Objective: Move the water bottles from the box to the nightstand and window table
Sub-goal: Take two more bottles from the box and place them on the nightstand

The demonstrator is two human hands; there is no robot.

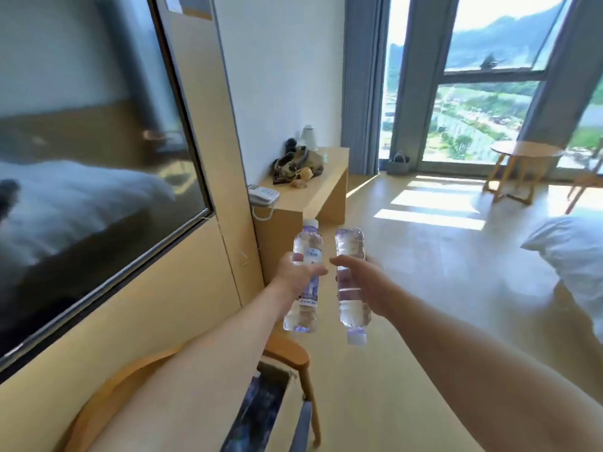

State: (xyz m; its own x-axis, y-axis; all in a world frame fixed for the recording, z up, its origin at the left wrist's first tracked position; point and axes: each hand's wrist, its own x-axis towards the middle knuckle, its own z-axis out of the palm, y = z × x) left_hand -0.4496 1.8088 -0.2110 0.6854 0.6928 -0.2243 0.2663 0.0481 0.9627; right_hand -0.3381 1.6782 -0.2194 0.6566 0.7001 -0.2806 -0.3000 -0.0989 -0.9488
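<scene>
My left hand (298, 272) grips a clear water bottle (306, 246) around its middle, white cap pointing up. My right hand (362, 278) grips a second clear water bottle (350, 246) held upside down, its white cap at the bottom. Both bottles hang in the air in front of me, side by side. A round wooden window table (525, 150) stands at the far right by the glass. A box (261, 415) with a dark inside sits on a wooden chair (290, 352) below my arms.
A long wooden desk (326, 187) along the left wall carries a white telephone (262, 194), a bag (298, 164) and a kettle (309, 137). A wall TV (88, 151) fills the left. White bedding (571, 252) lies at the right edge. Open wooden floor (424, 256) stretches ahead.
</scene>
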